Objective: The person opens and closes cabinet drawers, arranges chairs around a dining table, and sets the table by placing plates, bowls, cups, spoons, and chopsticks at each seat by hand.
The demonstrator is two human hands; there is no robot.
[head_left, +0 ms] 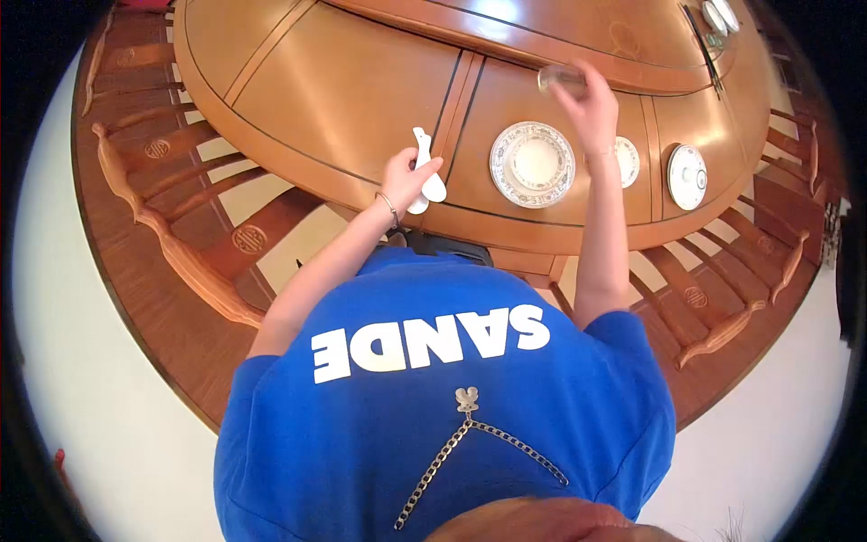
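My left hand (406, 182) is closed around white soup spoons (434, 188) at the table's near edge; how many there are I cannot tell. Held up in my right hand (596, 113) is a small clear glass (550, 76), in front of the raised turntable's edge. Between my hands lies a patterned plate (499, 181) with a smaller white dish (536, 166) on it. Just beyond my right forearm sits a small patterned saucer (627, 163), partly hidden by the arm.
A round wooden table (361, 90) carries a raised turntable (578, 41). At right on the table is a stack of white dishes (686, 177). Dark chopsticks (700, 45) and white dishes (720, 16) are at the far right. Wooden chairs (163, 226) surround the table.
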